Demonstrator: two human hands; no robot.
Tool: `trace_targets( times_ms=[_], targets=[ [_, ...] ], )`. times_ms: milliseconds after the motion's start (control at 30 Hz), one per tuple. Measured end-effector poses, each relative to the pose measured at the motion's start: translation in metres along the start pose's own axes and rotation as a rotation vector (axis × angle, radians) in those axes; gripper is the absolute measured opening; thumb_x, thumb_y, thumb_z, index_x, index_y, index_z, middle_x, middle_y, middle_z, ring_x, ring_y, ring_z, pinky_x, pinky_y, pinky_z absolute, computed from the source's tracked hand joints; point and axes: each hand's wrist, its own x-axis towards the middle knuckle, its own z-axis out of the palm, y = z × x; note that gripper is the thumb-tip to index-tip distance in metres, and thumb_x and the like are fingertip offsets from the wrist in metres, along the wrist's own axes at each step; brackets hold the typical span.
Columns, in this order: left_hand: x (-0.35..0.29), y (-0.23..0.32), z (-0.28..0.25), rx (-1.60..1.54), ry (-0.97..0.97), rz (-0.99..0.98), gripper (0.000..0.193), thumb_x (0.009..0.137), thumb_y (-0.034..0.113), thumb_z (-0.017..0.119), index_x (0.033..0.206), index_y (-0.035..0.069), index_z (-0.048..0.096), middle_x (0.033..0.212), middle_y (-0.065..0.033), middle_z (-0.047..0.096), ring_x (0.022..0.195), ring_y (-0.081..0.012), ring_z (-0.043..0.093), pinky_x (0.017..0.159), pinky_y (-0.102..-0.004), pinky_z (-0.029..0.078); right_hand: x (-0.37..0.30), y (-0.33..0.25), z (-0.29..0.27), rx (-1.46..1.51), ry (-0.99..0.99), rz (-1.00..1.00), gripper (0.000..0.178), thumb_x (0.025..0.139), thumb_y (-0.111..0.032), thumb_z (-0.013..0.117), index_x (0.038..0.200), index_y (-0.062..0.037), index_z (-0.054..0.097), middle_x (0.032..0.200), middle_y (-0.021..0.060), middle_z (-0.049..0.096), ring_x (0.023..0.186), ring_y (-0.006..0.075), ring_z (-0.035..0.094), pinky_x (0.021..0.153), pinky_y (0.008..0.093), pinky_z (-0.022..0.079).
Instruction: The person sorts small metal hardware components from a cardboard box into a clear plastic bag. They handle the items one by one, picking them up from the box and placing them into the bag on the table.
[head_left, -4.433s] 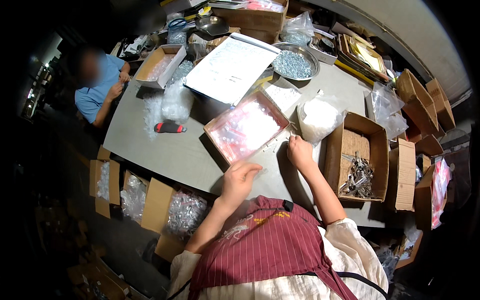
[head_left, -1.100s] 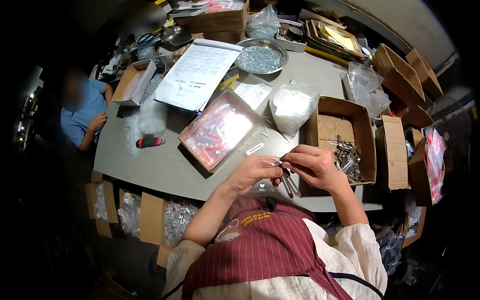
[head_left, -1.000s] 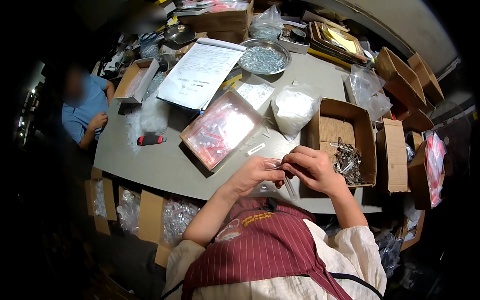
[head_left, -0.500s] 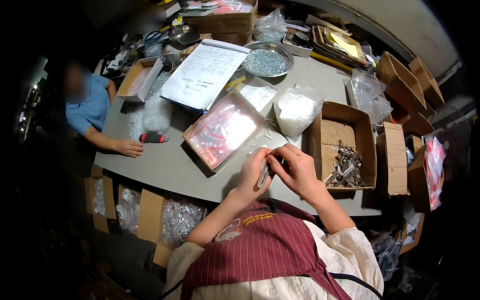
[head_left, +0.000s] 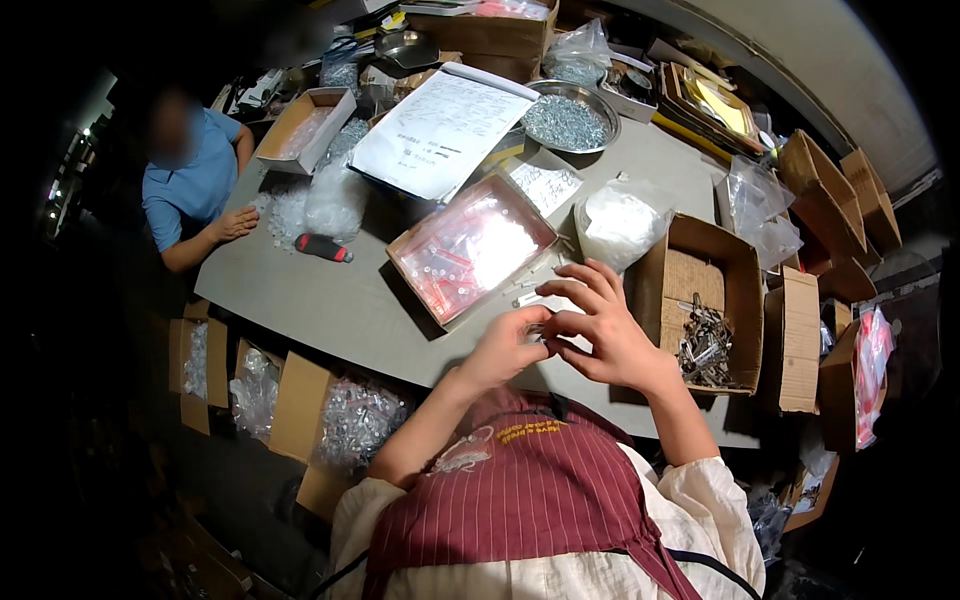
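Observation:
My left hand [head_left: 508, 350] is closed, its thumb and fingertips pinching a small shiny metal piece [head_left: 536, 332] that is mostly hidden by the fingers. My right hand [head_left: 612, 335] meets it from the right. Its thumb and forefinger come together at the piece, while the other fingers are lifted and spread; whether they grip a second part is hidden. Both hands hover at the table's near edge. Just beyond them lie small white pieces [head_left: 530, 298]. An open box [head_left: 411, 288] of clear and red plastic parts stands ahead to the left.
At right, a cardboard carton [head_left: 693, 255] holds loose metal parts [head_left: 705, 345]. A white plastic bag [head_left: 620, 225] stands beside it. Farther back are a metal bowl [head_left: 612, 135] of small hardware and a clipboard [head_left: 440, 130]. A co-worker's hand [head_left: 235, 222] rests near a red-black handled tool [head_left: 322, 248].
My right hand's fingers have lifted and spread. The slotted metal strip that showed below my left fingers is now mostly hidden. The co-worker's hand has drawn back from the tool. The view has shifted.

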Motion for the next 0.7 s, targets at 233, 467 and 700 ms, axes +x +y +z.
trace_targets(
  times_ms=[233,467,700],
  targets=[
    [-0.008,0.011,-0.018,-0.021,0.326,0.156,0.017,0.097,0.001,0.065,0.112,-0.007,0.068,0.106,-0.0097,0.075,0.098,-0.0134,0.07,0.089,-0.0267,0.056,0.005,0.0,0.003,0.268,0.218,0.26,0.015,0.089,-0.008,0.073,0.101,-0.0015,0.067,0.097,0.0144,0.069,0.088,0.0318,0.069,0.076,0.0379,0.054],
    [-0.014,0.025,-0.016,0.228,0.467,0.26,0.01,0.097,0.004,0.065,0.103,-0.003,0.068,0.095,-0.0079,0.074,0.087,-0.0138,0.072,0.075,-0.0266,0.057,0.014,-0.006,0.014,0.365,0.223,0.341,0.019,0.09,-0.011,0.074,0.104,-0.001,0.066,0.093,0.013,0.069,0.088,0.0305,0.069,0.079,0.0371,0.055],
    [-0.022,0.04,-0.021,0.712,0.521,0.442,0.007,0.089,0.005,0.069,0.09,-0.001,0.067,0.077,-0.0103,0.07,0.073,-0.0173,0.071,0.066,-0.03,0.053,0.031,-0.007,0.032,0.346,0.118,0.193,0.015,0.092,-0.013,0.071,0.101,-0.0029,0.064,0.095,0.0121,0.067,0.09,0.0327,0.065,0.081,0.0403,0.052]
  ],
)
